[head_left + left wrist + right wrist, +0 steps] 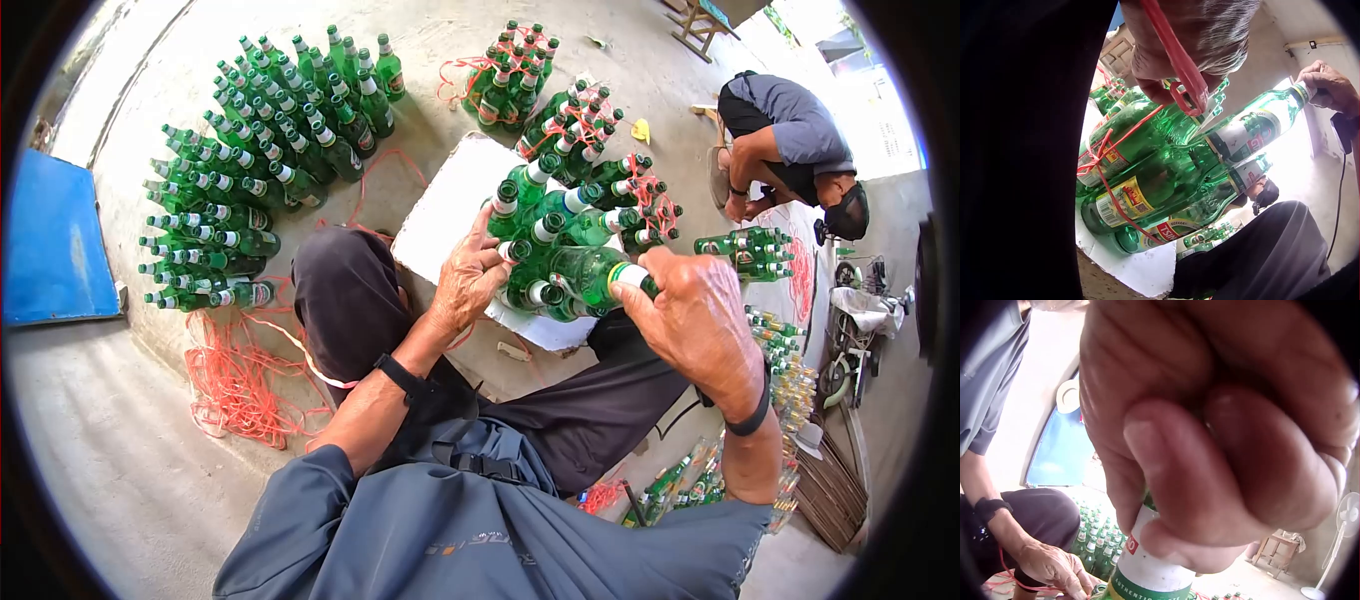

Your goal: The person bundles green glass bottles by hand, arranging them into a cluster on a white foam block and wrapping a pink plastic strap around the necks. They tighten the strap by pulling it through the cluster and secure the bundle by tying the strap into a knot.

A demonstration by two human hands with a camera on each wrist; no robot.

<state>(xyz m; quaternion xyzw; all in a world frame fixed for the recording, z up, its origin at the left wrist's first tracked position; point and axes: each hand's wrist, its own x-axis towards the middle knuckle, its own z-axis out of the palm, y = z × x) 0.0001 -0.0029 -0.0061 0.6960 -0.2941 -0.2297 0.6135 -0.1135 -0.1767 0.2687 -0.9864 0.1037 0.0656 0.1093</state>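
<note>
My right hand point(700, 310) grips the neck of a green beer bottle point(585, 275), its label showing in the left wrist view. That bottle leans over a cluster of green bottles point(1141, 206) on a white block point(440, 220). Red plastic string point(1107, 169) circles the cluster low down. At its near left side is my left hand point(468, 275), index finger reaching along a bottle neck. A strip of red string point(1179, 59) crosses that hand and loops at its curled fingers, which pinch it. Those fingertips also show beside the bottle in the right wrist view.
Many loose green bottles point(270, 150) stand to the left, near a tangled red string heap point(240, 385). Tied bundles point(510, 80) stand beyond the block. Another person point(790, 140) crouches at the right. More bottles point(690, 480) are at lower right; a blue panel point(60, 240) is at far left.
</note>
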